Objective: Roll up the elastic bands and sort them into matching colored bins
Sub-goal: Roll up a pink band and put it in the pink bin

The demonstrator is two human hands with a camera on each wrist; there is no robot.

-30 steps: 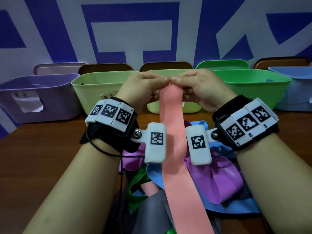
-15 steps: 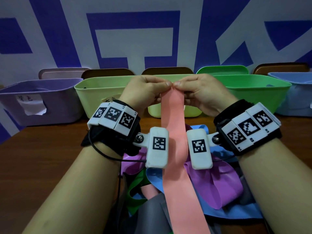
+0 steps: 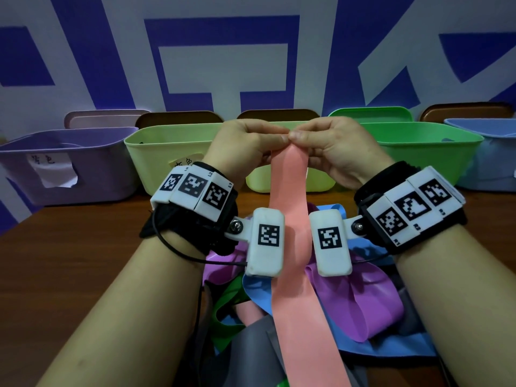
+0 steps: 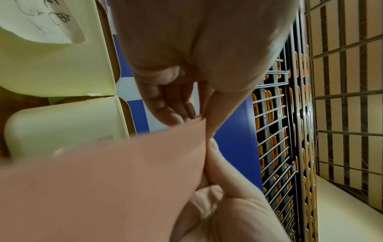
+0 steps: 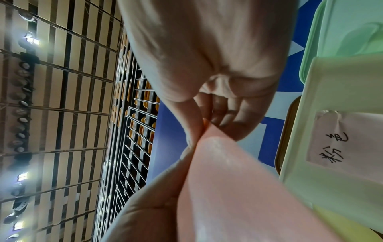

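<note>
Smooth salmon-pink band (image 3: 290, 241), top edge pinched by left hand (image 3: 245, 146) and right hand (image 3: 332, 146).

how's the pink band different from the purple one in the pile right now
The pink band is lifted, its top end pinched by the left hand and the right hand, and hangs as a flat straight strip. The purple band lies loose and folded in the pile on the table, touched by neither hand. Both are wide, smooth and not yet rolled.
</note>
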